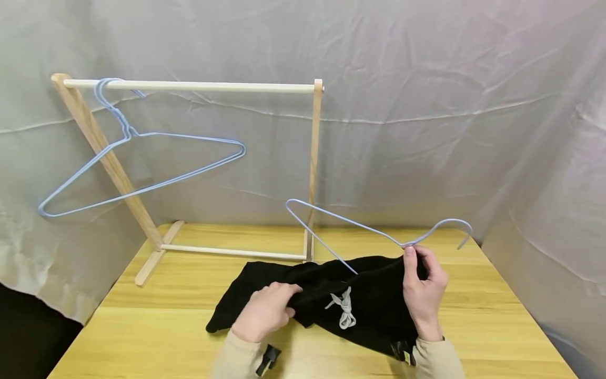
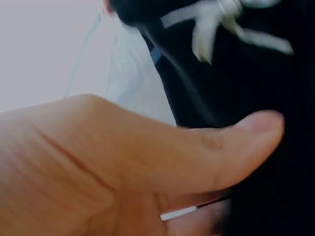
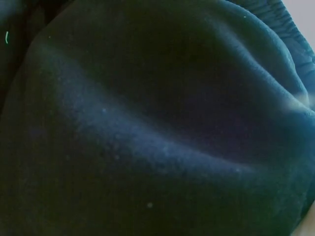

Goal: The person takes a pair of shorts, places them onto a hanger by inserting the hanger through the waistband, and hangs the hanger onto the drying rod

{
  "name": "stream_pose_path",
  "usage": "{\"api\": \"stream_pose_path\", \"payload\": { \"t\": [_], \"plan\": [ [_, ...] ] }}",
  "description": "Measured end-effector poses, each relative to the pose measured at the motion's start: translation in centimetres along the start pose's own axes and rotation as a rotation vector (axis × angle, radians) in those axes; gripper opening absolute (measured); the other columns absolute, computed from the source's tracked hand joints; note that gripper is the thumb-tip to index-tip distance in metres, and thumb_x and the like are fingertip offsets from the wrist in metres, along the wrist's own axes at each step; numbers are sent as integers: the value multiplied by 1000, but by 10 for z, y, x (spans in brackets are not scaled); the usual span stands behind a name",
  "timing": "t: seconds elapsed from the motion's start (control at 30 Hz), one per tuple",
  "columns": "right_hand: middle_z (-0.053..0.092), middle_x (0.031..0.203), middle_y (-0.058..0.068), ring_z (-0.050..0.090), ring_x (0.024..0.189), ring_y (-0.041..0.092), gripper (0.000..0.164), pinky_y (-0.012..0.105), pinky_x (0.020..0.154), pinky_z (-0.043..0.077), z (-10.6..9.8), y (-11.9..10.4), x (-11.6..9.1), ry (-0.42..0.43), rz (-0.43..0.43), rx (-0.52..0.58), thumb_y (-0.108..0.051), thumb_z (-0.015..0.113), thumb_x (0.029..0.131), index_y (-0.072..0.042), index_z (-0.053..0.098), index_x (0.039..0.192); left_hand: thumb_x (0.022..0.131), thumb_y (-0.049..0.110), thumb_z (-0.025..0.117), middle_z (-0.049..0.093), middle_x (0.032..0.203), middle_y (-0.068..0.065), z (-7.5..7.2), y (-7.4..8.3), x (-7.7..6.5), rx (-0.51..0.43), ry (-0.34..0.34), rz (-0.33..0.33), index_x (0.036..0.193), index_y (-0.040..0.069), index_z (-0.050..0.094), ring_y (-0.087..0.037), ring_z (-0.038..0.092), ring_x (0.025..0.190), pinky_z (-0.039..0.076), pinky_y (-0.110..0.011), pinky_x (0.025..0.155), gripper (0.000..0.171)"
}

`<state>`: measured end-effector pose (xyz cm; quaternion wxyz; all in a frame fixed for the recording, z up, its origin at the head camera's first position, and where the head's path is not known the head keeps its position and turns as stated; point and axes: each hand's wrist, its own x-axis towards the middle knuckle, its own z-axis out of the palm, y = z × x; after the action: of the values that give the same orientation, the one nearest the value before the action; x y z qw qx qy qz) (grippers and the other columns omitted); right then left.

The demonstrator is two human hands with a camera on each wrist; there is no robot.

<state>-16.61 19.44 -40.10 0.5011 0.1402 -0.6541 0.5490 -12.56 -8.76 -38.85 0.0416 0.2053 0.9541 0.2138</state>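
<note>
Black drawstring pants [image 1: 374, 300] lie across the table, their right end lifted, with a pale grey bow [image 1: 347, 310] at the front. A light blue wire clothes hanger [image 1: 347, 214] slants into them, so its lower right part is hidden by the cloth. At the hanger's neck, my right hand [image 1: 425, 289] pinches the wire together with the pants' edge; its fingers are partly behind the fabric. My left hand [image 1: 267, 310] grips the near edge of the pants, thumb [image 2: 236, 147] over the cloth in the left wrist view. Dark cloth fills most of the right wrist view [image 3: 147, 123].
A wooden rack [image 1: 316, 158] stands at the back left, its white rail [image 1: 213, 87] carrying blue wire hangers [image 1: 142, 189] at the left end. The wooden table [image 1: 156, 326] meets grey curtains [image 1: 426, 131] behind and at the sides. Black straps sit near both wrists.
</note>
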Motion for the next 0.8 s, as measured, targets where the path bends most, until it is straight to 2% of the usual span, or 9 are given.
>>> {"api": "stream_pose_path", "payload": {
  "t": [0.2,0.33,0.43,0.6,0.7,0.8],
  "plan": [
    [70,89,-18,62,79,-5,6,10,73,48,0,-2,2,1,-1,19,16,58,89,20,64,89,90,6,70,73,119,-9,-8,-21,0,-111,65,-39,115,11,73,-35,68,109,55,-56,78,26],
    [70,91,-19,63,82,-5,6,11,77,49,1,-3,2,-24,-2,27,17,58,89,20,64,90,93,13,70,74,119,-4,-9,-35,5,-150,130,-44,113,16,75,-28,67,116,54,-53,91,21],
    [70,93,-20,64,84,-5,6,11,79,49,1,-3,1,-46,2,26,17,58,90,19,64,90,93,15,70,76,112,-3,-8,-47,10,-155,197,24,109,14,76,-23,70,111,55,-44,95,16],
    [71,93,-21,65,84,-5,5,10,80,49,-2,-2,1,-78,3,33,17,58,89,19,64,89,94,18,69,78,101,-2,-8,-61,13,-165,298,159,101,9,76,-19,73,98,56,-36,89,13],
    [71,92,-21,66,85,-4,6,9,79,49,-4,-1,1,-103,-6,46,19,58,88,18,64,88,91,21,73,78,95,1,-11,-68,12,-119,421,202,96,12,77,-16,73,92,51,-35,93,11],
    [71,92,-21,66,84,-5,7,9,79,50,-5,1,1,-145,-14,56,20,58,87,17,64,88,88,22,75,78,91,4,-13,-73,11,-50,569,207,93,15,77,-13,73,88,44,-36,93,9]
  ]
}}
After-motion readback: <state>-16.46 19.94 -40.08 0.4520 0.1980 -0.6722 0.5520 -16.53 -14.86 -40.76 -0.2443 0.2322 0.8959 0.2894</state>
